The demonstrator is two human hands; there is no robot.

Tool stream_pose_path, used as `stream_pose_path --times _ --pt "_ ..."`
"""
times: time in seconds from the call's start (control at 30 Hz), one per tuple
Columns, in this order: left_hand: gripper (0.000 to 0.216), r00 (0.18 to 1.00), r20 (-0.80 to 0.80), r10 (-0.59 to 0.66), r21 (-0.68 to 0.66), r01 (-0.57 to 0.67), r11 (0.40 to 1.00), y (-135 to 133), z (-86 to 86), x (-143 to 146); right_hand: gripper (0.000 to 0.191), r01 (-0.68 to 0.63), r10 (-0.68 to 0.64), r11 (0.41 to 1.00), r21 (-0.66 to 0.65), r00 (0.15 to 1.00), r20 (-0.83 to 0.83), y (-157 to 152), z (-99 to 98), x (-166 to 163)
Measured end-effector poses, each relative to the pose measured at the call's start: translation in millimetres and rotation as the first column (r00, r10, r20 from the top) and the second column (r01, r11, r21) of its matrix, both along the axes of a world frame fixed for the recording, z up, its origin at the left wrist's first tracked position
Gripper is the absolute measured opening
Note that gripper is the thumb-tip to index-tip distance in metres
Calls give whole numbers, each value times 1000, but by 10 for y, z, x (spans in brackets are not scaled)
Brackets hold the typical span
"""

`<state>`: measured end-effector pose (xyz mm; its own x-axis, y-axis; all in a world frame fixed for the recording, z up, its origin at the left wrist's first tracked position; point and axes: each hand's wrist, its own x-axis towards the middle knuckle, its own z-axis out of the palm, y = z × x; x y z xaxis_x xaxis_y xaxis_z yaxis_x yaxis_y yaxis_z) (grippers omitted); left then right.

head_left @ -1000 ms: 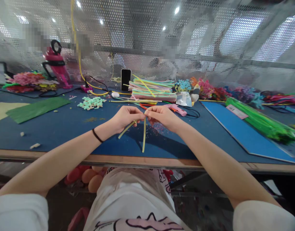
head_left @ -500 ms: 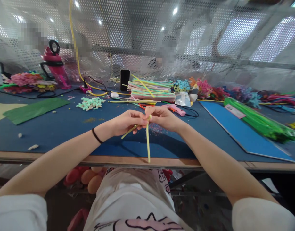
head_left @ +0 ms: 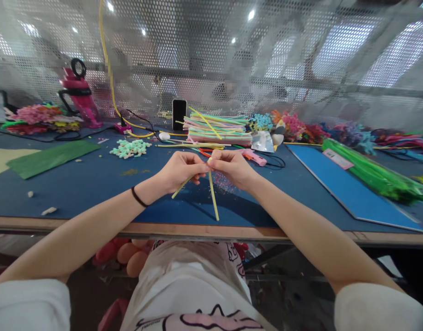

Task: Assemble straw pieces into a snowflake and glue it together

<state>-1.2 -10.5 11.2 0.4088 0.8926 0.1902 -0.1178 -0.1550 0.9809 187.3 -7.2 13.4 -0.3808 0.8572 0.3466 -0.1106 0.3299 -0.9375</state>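
Observation:
A yellow pipe cleaner (head_left: 214, 197) is pinched between my two hands above the blue table mat. One end hangs down toward the table's front edge, and another sticks out below my left fingers. My left hand (head_left: 183, 172), with a black band at the wrist, is closed on it. Thumb and forefinger of my right hand (head_left: 234, 168) grip it at the bend, where a small pale yellow tip shows. The fingers hide how it is bent or twisted there. Just behind my hands lies a pink glue gun (head_left: 253, 156).
Behind stands a stack of pastel pipe cleaners (head_left: 218, 128) beside a phone (head_left: 179, 114). Mint-green pieces (head_left: 129, 148) lie left, near green sheets (head_left: 53, 158) and a pink bottle (head_left: 81, 94). At right are a blue board (head_left: 349, 193) and a bagged green bundle (head_left: 373, 172).
Both hands have shifted slightly up and away from me. The pipe cleaner's hanging end has risen and now slants to the right; its bend sits lower between the fingertips.

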Motion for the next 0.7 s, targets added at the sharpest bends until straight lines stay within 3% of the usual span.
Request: stream_pose_path --times 0.2,0.37,0.47,0.57,0.7 --pt "16 975 -124 186 181 -162 970 -9 -38 40 34 190 -198 975 -113 978 -70 -78 -66 -197" --pt "17 913 -248 323 346 -228 910 -15 -103 81 32 452 -464 872 -187 886 -21 -99 -167 -294" --pt "17 929 -187 318 265 -264 927 -14 -120 109 29 419 -437 883 -213 899 -41 -113 -152 -288" --pt "17 947 -59 316 107 -309 945 9 -124 118 31 232 -267 930 -284 960 -90 -119 -86 -267" --pt "21 953 71 293 -78 -288 955 54 -120 95 34 157 -213 921 -355 969 -124 -82 -58 -248"
